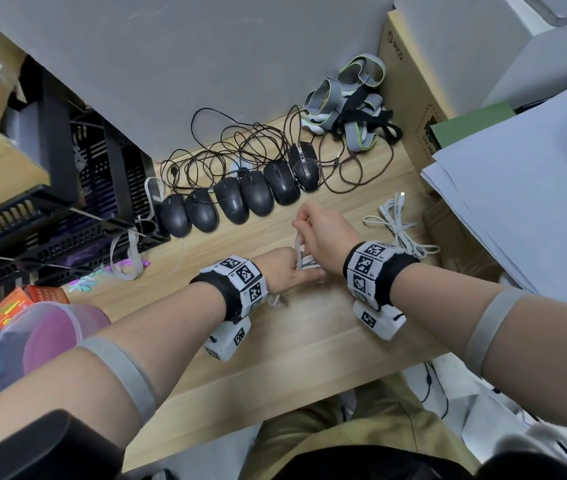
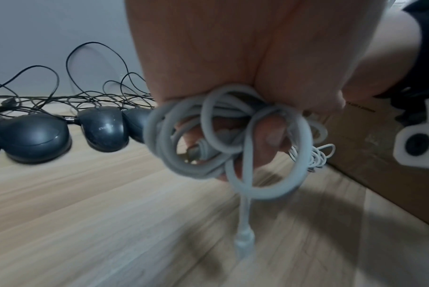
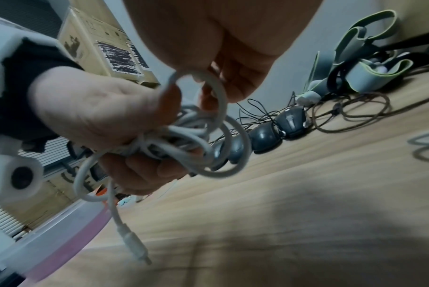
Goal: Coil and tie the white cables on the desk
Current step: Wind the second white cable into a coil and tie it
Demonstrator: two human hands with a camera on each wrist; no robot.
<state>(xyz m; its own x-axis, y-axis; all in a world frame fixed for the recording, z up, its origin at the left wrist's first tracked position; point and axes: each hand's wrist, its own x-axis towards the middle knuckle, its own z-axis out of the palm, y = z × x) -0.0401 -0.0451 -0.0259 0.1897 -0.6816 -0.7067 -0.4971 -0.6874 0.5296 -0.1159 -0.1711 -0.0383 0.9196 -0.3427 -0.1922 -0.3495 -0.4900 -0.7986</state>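
A white cable is bunched into a small coil above the wooden desk. My left hand grips this bundle, fingers curled through the loops. My right hand is just above it and pinches one loop of the same cable, pulled up from the bundle. A connector end dangles below the coil toward the desk. A second white cable lies loose and uncoiled on the desk to the right.
Several black mice sit in a row behind my hands, their dark cords tangled against the wall. Grey straps lie at the back right beside a cardboard box. Paper stack at right, black trays and pink-lidded tub at left.
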